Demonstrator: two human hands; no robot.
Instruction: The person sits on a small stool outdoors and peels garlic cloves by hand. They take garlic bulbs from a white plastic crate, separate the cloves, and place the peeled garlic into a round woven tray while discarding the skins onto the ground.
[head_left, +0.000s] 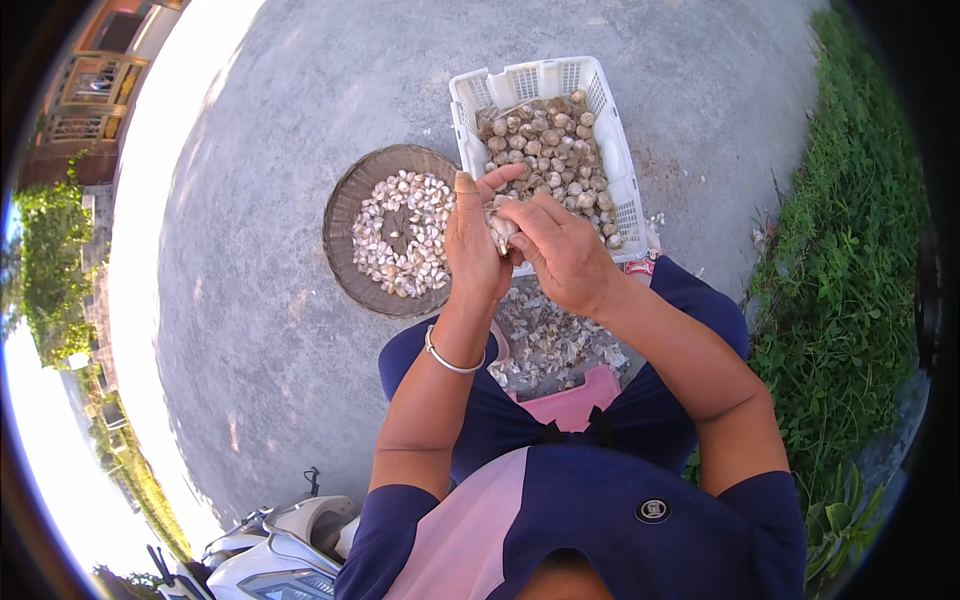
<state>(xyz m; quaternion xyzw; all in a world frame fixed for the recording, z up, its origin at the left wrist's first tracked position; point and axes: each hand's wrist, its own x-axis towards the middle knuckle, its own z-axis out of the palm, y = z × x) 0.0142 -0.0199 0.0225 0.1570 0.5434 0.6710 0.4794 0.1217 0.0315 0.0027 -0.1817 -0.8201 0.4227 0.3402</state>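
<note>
A whitish garlic bulb [502, 230] sits between my two hands, above the space between my knees. My left hand [474, 235] cups it from the left, thumb pointing up, with a wrap on the thumb tip. From the right, my right hand [565, 250] pinches the bulb between thumb and fingers. Just left of my hands, a round woven basket [340, 225] holds many loose garlic cloves [385, 262]. Beyond my hands stands a white plastic crate [625, 190] with whole garlic bulbs [545, 135] in it.
Papery garlic skins [550, 335] lie on the ground between my legs, beside a pink plastic piece [575, 400]. Green plants [830, 260] border the concrete [270, 240] on the right. A white motor scooter [285, 555] stands at the lower left.
</note>
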